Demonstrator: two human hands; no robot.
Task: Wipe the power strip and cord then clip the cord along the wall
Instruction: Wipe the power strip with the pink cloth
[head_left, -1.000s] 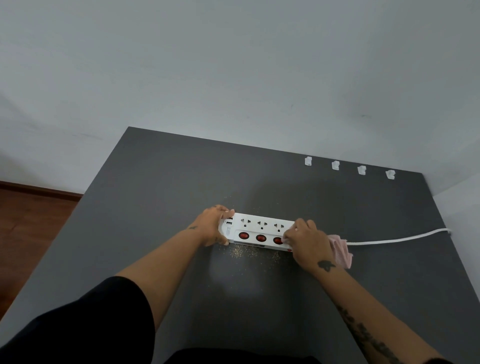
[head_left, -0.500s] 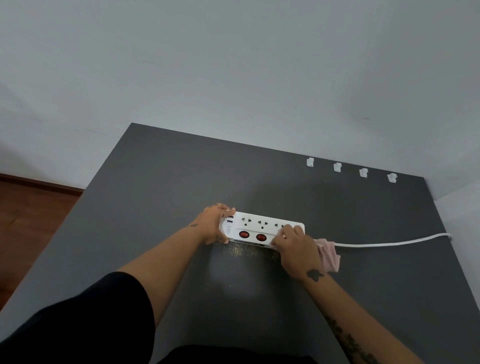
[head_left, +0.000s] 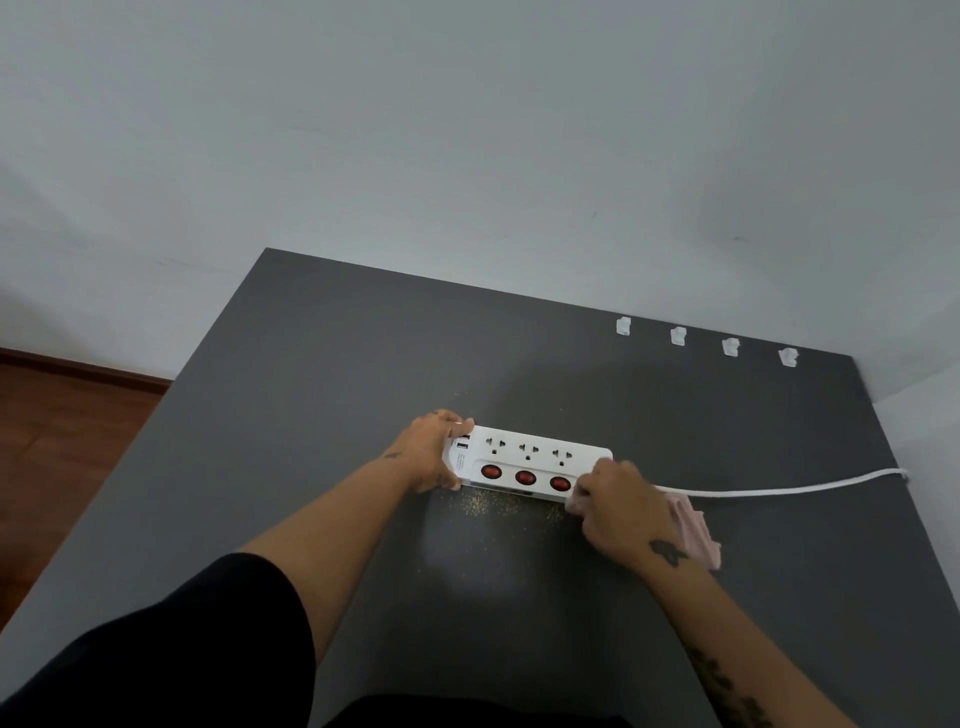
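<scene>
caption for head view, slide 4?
Left hand steadies power strip; right hand wipes its end with pink cloth.

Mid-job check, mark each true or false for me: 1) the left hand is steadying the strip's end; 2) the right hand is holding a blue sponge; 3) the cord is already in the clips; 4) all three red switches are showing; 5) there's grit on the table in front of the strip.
1) True: the left hand grips the left end of the power strip.
2) False: the right hand holds a pink cloth, at the strip's right end.
3) False: the cord lies loose on the table; the four clips stand empty by the far edge.
4) True: the three red switches are uncovered.
5) True: fine specks lie in front of the strip.
</scene>
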